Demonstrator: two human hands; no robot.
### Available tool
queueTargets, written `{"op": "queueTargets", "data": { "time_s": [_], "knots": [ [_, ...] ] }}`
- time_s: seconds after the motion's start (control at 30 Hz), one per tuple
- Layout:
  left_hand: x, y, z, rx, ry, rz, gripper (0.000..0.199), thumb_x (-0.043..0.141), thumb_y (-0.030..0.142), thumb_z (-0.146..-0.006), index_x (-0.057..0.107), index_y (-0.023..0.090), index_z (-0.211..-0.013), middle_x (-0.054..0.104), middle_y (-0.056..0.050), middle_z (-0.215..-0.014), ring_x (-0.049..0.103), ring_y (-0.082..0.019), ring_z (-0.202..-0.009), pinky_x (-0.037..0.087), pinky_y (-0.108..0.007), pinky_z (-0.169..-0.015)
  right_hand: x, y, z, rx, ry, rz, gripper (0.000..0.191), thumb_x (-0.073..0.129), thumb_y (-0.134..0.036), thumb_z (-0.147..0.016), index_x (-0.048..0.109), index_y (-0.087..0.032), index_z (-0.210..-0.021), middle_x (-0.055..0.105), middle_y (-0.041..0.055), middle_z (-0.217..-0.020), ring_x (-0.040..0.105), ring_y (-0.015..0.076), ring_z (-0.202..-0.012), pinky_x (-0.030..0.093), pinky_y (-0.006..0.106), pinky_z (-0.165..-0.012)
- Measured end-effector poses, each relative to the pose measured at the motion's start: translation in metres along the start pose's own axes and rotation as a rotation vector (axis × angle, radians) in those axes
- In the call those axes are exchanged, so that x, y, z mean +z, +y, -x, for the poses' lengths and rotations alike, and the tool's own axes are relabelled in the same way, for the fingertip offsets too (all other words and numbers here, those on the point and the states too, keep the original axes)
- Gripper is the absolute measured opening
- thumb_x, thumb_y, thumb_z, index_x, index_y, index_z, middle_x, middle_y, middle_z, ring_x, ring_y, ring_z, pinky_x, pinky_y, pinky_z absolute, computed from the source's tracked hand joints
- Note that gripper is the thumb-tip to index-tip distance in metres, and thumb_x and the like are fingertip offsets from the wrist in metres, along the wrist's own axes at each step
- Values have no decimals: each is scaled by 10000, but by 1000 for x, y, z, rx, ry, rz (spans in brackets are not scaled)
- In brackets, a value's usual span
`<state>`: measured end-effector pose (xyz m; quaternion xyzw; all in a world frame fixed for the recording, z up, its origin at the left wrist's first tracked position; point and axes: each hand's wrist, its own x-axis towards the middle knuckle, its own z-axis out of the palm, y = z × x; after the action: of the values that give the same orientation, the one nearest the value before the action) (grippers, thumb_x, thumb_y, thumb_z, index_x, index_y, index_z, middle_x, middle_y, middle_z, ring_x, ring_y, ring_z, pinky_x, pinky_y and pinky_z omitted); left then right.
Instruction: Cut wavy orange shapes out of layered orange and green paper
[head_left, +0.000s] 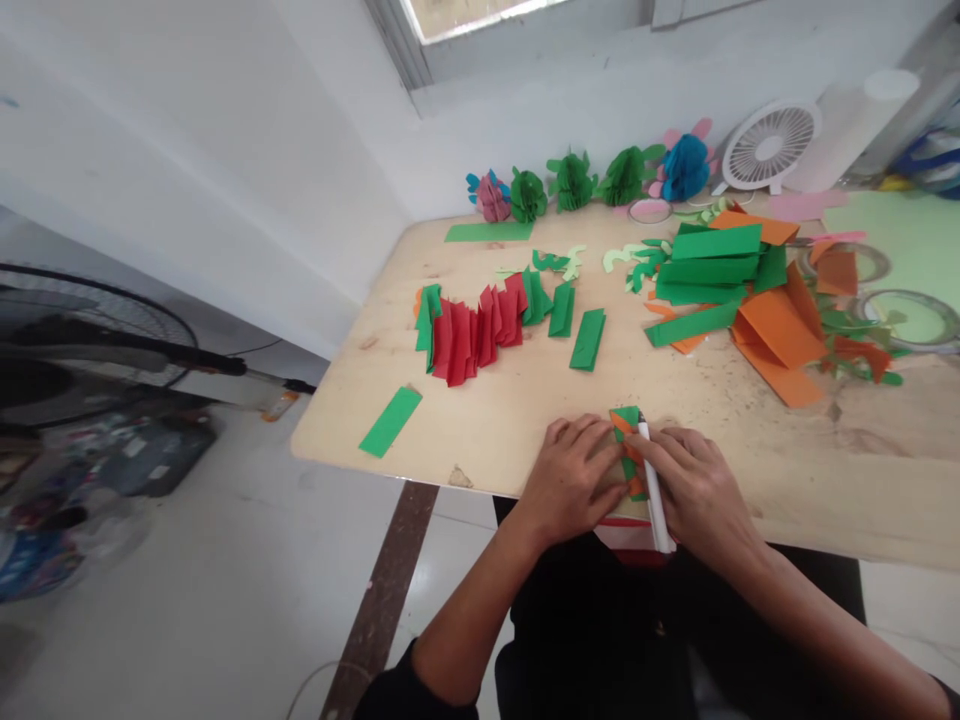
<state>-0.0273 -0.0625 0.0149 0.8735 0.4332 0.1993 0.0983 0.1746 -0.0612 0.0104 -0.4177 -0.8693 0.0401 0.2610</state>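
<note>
My right hand (694,485) is closed around a white marker pen (657,500) with its dark tip pointing away from me. Under the pen, at the table's near edge, lies a green paper strip (630,413) with an orange paper cutout (624,424) on top. My left hand (574,475) holds these papers down from the left, thumb and fingertips bent against them. Part of both papers is hidden by my fingers. Folded green strips (587,339) lie just beyond, beside a row of pleated red paper (478,335).
Stacked green paper (716,260) and orange folded paper (780,320) lie to the right, near rolls of tape (911,318). Honeycomb paper figures (574,182) and a small white fan (769,148) stand along the wall. A green strip (391,421) lies near the left edge.
</note>
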Motion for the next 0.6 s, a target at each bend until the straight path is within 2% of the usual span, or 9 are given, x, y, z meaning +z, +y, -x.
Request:
{"op": "queueTargets", "data": {
  "time_s": [0.6],
  "knots": [
    [0,-2,-1,16,4,30,376,530,421,-904,598,181,-1185,609,-86,-1279,456,-261,-1275,344,-431,-1007,0,2,0,-35,17,33,554,476,-127,-879,421,-158,-1429,689,116,-1095,540,267,-1009,424,380,-793]
  ]
}}
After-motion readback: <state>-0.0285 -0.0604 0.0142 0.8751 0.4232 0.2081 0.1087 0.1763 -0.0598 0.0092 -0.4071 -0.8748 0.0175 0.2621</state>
